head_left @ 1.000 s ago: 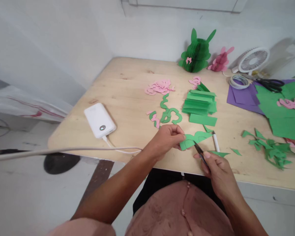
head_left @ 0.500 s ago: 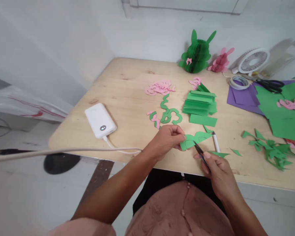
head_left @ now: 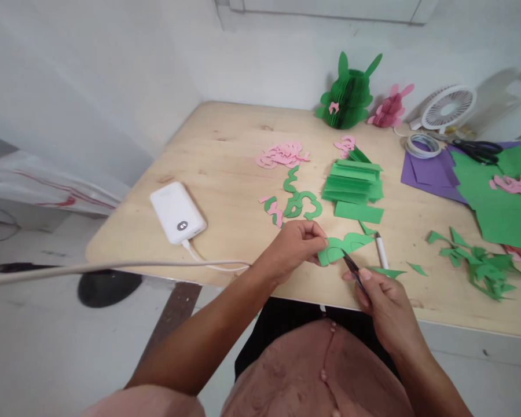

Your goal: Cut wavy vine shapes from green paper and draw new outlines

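My left hand [head_left: 293, 249] pinches a curved green paper shape [head_left: 345, 246] just above the near edge of the wooden table [head_left: 226, 168]. Small dark scissors [head_left: 351, 266] sit in my closed right hand [head_left: 384, 307], their tips touching the lower edge of the green shape. A white pen [head_left: 381, 249] lies on the table just right of the shape. Green offcuts [head_left: 388, 271] lie beside my right hand.
Cut green curls [head_left: 299, 200], pink cut-outs [head_left: 282, 154] and a stack of green strips [head_left: 353, 182] lie ahead. A white power bank [head_left: 177, 212] with cable sits left. Green scraps [head_left: 481, 263], green and purple sheets [head_left: 495, 197], black scissors [head_left: 477, 147], tape [head_left: 422, 145], a fan [head_left: 447, 107] and paper rabbits [head_left: 349, 92] fill the right and back.
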{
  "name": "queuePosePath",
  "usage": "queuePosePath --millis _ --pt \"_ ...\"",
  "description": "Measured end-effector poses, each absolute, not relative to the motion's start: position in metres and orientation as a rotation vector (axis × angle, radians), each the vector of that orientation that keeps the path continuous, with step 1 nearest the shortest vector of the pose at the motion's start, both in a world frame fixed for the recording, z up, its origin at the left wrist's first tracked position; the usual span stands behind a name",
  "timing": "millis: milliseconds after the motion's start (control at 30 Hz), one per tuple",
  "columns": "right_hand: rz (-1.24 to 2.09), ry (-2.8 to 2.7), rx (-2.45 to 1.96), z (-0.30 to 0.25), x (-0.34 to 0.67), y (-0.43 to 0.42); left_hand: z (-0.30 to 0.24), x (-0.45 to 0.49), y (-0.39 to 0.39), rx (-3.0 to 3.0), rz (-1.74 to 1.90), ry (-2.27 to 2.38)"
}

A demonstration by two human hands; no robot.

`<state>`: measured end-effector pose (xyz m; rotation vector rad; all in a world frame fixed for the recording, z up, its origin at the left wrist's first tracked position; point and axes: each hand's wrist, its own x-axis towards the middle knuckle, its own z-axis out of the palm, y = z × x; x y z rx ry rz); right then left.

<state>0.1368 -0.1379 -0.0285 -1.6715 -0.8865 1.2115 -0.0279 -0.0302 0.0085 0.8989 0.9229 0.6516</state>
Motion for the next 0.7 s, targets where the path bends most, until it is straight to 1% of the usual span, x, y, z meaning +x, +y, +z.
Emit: queuePosePath --millis 700 --pt "1.199 -0.919 -1.674 -0.0273 0.1362 -0.1365 0.0098 -0.0302 -0.0274 0.939 0.622 0.914"
